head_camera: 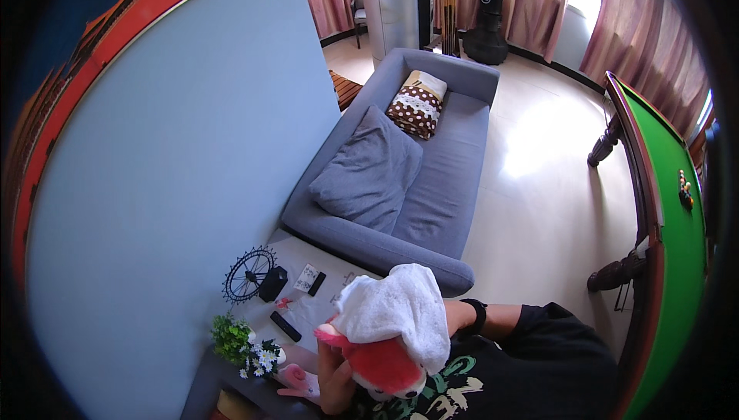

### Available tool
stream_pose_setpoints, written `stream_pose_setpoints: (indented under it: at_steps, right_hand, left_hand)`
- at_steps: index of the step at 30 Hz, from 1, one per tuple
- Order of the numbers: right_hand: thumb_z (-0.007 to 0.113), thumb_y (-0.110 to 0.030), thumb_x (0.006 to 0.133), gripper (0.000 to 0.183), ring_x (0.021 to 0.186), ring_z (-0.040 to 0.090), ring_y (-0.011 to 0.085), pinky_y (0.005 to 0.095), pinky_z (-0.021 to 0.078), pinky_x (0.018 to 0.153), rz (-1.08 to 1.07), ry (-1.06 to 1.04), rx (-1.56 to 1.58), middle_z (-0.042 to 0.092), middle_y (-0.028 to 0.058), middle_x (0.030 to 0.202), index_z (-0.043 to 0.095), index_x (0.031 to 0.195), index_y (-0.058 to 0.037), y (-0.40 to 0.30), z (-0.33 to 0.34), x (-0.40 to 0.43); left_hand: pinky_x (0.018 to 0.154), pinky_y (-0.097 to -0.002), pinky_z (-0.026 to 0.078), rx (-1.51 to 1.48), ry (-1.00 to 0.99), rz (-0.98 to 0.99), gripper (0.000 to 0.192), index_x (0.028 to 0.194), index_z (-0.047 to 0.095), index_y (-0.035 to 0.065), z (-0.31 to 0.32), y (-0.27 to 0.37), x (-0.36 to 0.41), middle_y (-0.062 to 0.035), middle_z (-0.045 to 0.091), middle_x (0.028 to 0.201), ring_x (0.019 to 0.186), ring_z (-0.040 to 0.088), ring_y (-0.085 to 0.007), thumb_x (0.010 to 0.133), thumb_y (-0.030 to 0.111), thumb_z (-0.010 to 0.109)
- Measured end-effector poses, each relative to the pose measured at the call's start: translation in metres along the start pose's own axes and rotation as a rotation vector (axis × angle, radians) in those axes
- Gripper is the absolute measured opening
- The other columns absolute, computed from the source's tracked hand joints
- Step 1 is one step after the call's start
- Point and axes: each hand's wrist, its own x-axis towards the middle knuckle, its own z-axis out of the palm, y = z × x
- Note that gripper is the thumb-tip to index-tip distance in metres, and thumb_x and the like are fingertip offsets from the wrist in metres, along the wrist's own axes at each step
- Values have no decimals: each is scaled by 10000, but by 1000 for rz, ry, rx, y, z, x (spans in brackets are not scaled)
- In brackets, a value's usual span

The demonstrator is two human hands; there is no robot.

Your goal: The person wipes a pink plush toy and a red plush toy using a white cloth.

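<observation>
A red and white plush animal toy (385,367) is held close against the person's dark shirt, its dark nose towards the bottom of the view. My left hand (336,382) grips the toy at its left side, near a pink ear. Over the toy's top and right side lies a white terry towel (395,304). My right hand (457,317) reaches under or behind the towel; its fingers are hidden, and a black band circles the wrist. What exactly those fingers hold cannot be seen.
A side table holds a Ferris wheel model (249,275), a black remote control (286,326), potted flowers (260,357) and a pink snail-like figure (299,382). Beyond stands a grey sofa (444,189) with cushions. A green billiard table (675,247) stands at the right.
</observation>
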Motion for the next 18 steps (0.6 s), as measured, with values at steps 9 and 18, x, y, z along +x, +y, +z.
stream_pose_setpoints:
  at_steps: [9,18]
  right_hand:
    - [691,-315,766,742,1273,357,262,320,278,1032,109,114,-467,362,157,1377,328,1362,-61,18,-2,18]
    - [654,-334,783,727,1275,348,282,318,279,1031,133,175,-429,357,171,1370,313,1367,-67,26,0,18]
  left_hand:
    - [981,-374,341,0,176,66,706,1347,174,90,29,6,9,-200,396,1291,1165,439,-272,768,115,577]
    - [963,-364,356,107,68,98,855,1260,200,70,5,-3,2,-147,463,1162,1126,455,-253,659,248,781]
